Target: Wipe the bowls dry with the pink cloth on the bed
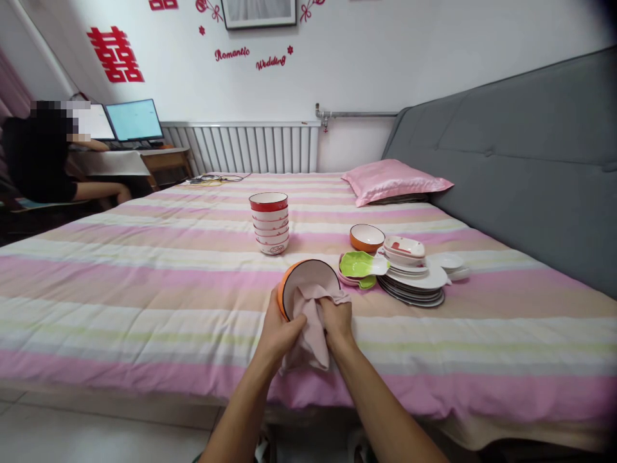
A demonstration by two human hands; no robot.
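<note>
An orange bowl with a white inside and dark rim is tilted toward me above the bed's front part. My left hand grips it by the left side, thumb over the rim. My right hand is closed on a pale pink cloth, pressed into the bowl; part of the cloth hangs below the rim. The right fingertips are hidden by the cloth. Beyond the bowl stands a stack of white bowls with red patterns, topped by a red-rimmed one.
Right of my hands lie a second orange bowl, green leaf-shaped dishes, stacked plates and small patterned dishes. A pink pillow rests near the grey headboard. A person sits at a desk with monitors, far left.
</note>
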